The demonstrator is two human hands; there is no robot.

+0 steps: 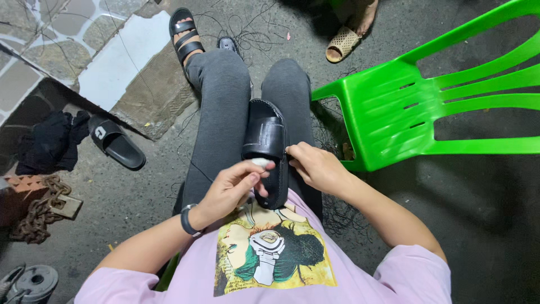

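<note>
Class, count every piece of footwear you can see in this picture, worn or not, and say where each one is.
5: a black loafer on the lap, a strappy sandal on the person's foot, a dark shoe beside it, a black slide on the ground at left, a beige shoe on another person's foot. More may be hidden.

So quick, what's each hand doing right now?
Left hand: fingers pinched on a small white thing, touching the black shoe.
Right hand: fingertips pinched at the shoe's edge.

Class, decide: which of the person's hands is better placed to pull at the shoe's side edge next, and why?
Probably the right hand: its fingertips already pinch the edge of the black shoe on the lap. The left hand rests nearer the heel, seemingly steadying it.
</note>
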